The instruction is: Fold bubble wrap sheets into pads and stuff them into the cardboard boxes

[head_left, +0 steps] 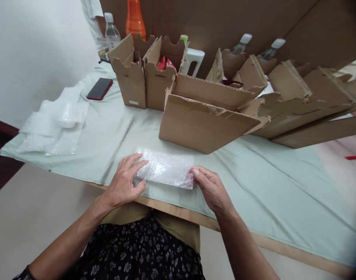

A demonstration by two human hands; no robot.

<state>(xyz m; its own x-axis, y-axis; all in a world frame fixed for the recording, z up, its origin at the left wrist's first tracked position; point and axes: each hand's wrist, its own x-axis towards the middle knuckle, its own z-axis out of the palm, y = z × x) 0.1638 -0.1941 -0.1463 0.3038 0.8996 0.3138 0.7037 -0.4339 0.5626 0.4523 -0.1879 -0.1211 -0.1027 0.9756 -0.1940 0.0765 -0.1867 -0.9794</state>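
Observation:
A flat, clear bubble-wrap pouch (166,168) lies on the pale green cloth (248,194) near the table's front edge. My left hand (127,179) rests at the pouch's left end, fingers apart, fingertips touching it. At the right end, my right hand (209,186) pinches the pouch's edge between thumb and fingers. Several more bubble-wrap pouches (53,124) lie in a loose pile at the left of the table.
Several open cardboard boxes (207,124) stand behind the pouch, from centre to right. A dark phone (99,88) with a red edge lies left of them. Bottles, one orange (135,21), stand behind. A person's sleeve (93,23) shows at the upper left.

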